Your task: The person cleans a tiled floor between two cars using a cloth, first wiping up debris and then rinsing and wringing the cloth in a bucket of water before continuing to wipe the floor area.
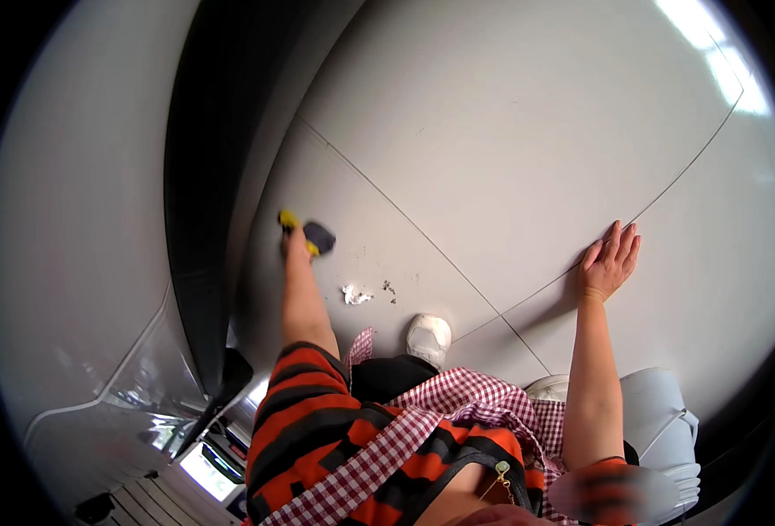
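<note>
- The left hand [294, 240] is wrapped around a yellow-and-dark tool [320, 238], out to the far left over the floor. Blurry, so I can't tell exactly what it is; chunky yellow at the grip, rounded dark grey head sticking out to the right.
- The right hand [609, 268] isn't grasping anything: palm down, fingers spread, off to the right near a tile seam. Can't tell if it's actually touching down.
- Just nearer than the tool there's a crumpled white scrap [356, 295], soft-looking and ragged, maybe paper or tissue. Dark crumbs [390, 288] sit right beside it on its right, small and scattered.
- All that is on the floor [492, 131], big smooth pale grey tiles with thin dark seams and a glossy shine at the far right.
- Container-wise: a pale blue bucket [657, 399] at the near right, smooth and rounded with a thin white handle. Can't see what's in it from this angle.
- A white shoe [428, 337] with a rounded toe is just nearer than the scrap.
- Closest in: a red-and-white checked cloth apron [396, 451] over an orange-and-black striped shirt [308, 408].
- Along the left, a dark curved panel [207, 131] next to a smooth, light grey surface [80, 219].
</note>
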Available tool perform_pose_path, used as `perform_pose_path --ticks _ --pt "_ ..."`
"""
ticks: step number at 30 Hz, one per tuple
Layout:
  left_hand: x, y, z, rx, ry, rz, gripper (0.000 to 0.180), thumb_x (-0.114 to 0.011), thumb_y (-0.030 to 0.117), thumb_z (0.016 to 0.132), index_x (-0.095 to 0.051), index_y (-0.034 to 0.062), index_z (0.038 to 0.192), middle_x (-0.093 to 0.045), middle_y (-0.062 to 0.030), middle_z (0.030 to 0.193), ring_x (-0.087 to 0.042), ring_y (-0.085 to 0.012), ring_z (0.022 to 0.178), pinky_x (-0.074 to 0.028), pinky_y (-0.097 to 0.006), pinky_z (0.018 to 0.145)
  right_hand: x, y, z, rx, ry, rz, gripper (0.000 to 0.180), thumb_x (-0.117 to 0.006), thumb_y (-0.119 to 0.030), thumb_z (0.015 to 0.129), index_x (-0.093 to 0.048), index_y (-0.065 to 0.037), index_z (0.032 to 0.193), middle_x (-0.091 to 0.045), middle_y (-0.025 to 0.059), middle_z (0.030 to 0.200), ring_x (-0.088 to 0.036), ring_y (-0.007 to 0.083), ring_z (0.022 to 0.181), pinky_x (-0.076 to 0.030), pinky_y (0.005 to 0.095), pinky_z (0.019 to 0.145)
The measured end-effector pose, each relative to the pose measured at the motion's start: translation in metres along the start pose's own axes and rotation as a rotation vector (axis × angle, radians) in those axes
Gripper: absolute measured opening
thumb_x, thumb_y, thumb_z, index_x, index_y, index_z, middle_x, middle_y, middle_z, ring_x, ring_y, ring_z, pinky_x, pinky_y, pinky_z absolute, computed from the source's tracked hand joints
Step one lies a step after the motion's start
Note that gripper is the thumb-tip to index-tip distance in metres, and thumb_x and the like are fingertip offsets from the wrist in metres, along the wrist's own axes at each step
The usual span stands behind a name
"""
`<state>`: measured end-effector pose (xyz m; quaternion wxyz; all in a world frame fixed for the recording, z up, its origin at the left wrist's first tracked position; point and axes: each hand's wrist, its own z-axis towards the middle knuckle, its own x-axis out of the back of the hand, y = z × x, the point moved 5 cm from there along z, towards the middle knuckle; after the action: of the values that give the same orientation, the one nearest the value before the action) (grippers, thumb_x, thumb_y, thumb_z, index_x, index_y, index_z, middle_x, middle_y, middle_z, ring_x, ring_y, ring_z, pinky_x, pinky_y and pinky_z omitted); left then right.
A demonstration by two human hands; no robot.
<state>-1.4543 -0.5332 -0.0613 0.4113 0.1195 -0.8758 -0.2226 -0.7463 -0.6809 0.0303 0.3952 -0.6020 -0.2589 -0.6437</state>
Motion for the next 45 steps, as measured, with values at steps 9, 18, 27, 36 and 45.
perform_pose_path --ticks 9,18,27,36,45 --pt "-0.294 0.245 -0.394 -1.281 -0.461 -0.016 0.025 -0.064 0.013 0.071 -0.063 -0.0026 0.090 -0.066 -0.0171 0.082 -0.062 -0.0289 0.077 -0.048 -0.037 0.069 0.006 -0.007 -0.003 0.022 0.078 0.051 0.047 -0.050 -0.021 0.086 -0.045 -0.018 0.133 -0.037 0.0069 0.142 -0.033 0.0284 0.130 -0.029 0.0401 0.104" --pt "-0.362 0.140 -0.406 -1.587 0.178 0.607 0.052 -0.061 0.018 0.068 -0.053 0.0123 0.119 -0.044 -0.0145 0.129 -0.045 -0.0339 0.111 -0.039 -0.043 0.093 0.003 -0.006 -0.006 0.075 0.076 0.034 0.047 -0.051 -0.022 0.085 -0.045 -0.020 0.132 -0.039 0.0069 0.140 -0.035 0.0291 0.128 -0.033 0.0388 0.102" --pt "-0.034 0.038 -0.161 -0.233 0.231 0.751 0.065 -0.063 0.028 0.073 -0.038 0.0154 0.130 -0.036 -0.0180 0.132 -0.046 -0.0318 0.117 -0.042 -0.042 0.096 0.002 -0.003 -0.005 0.071 0.115 0.031 0.046 -0.049 -0.026 0.086 -0.047 -0.019 0.131 -0.041 0.0079 0.138 -0.037 0.0301 0.127 -0.034 0.0398 0.101" --pt "-0.159 0.105 -0.337 -1.276 -0.110 0.628 0.057 -0.067 0.018 0.071 -0.047 0.0136 0.125 -0.037 -0.0150 0.135 -0.048 -0.0387 0.108 -0.045 -0.043 0.090 -0.001 0.008 -0.004 0.042 0.155 0.026 0.045 -0.046 -0.030 0.088 -0.045 -0.024 0.133 -0.040 0.0036 0.140 -0.034 0.0263 0.129 -0.031 0.0385 0.104" --pt "-0.225 0.166 -0.252 -1.310 -0.043 0.886 0.061 -0.060 0.027 0.073 -0.043 0.0177 0.131 -0.036 -0.0154 0.138 -0.042 -0.0364 0.119 -0.040 -0.046 0.094 -0.008 0.011 -0.006 0.041 0.156 0.040 0.044 -0.047 -0.029 0.089 -0.044 -0.027 0.133 -0.039 0.0020 0.140 -0.034 0.0265 0.129 -0.031 0.0383 0.104"
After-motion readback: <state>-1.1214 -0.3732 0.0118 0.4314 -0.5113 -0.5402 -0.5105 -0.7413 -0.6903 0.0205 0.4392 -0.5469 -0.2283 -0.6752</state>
